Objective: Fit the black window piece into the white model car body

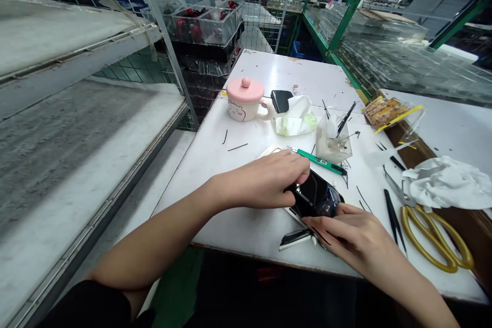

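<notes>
A glossy black panel-like object [317, 192], its exact kind unclear, lies tilted at the table's front edge, between my hands. My right hand [355, 230] grips its near right side, thumb along the near edge. Curled closed over its upper left part is my left hand [274, 179]; anything between those fingertips is hidden. Just beyond the panel rests a green utility knife [319, 160]. Several black and white strips [295, 238] lie by the near edge, below the panel. Black tweezers [392, 218] and gold-handled scissors [432, 236] lie to the right of my right hand.
Farther back stand a pink-lidded mug [245, 100], a phone [281, 101], a tissue pack [295, 120] and a clear box [332, 141] holding thin tools. A white cloth [449, 182] lies at right. Metal shelving [169, 36] flanks the table's left side.
</notes>
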{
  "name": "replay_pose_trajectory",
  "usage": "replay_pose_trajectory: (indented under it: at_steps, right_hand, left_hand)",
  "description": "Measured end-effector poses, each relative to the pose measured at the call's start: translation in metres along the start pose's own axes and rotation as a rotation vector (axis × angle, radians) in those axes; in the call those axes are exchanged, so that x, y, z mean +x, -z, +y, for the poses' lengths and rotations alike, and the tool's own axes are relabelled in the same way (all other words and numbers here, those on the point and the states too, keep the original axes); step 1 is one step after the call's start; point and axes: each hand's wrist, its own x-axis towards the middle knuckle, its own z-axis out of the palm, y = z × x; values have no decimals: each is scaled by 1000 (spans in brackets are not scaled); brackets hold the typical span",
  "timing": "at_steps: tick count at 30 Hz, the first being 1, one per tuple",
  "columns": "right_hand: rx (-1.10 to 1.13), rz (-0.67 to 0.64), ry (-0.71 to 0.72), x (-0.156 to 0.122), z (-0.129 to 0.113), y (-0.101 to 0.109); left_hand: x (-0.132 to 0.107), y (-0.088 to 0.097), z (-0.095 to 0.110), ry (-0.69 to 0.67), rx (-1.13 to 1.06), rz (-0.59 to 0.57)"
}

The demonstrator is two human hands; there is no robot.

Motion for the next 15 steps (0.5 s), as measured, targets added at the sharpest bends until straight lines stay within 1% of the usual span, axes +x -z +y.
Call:
replay_pose_trajectory:
  at_steps: [3, 9, 15]
  right_hand:
    - [-99, -53, 60, 6, 4, 3]
    - [-253, -98, 88, 15, 4, 8]
    - [-370, -124, 100, 16, 5, 7]
  left_hand:
    - [1, -1, -1, 2, -5, 0]
    - [0, 1, -1, 33, 16, -7]
    - [0, -1, -2, 42, 43, -12]
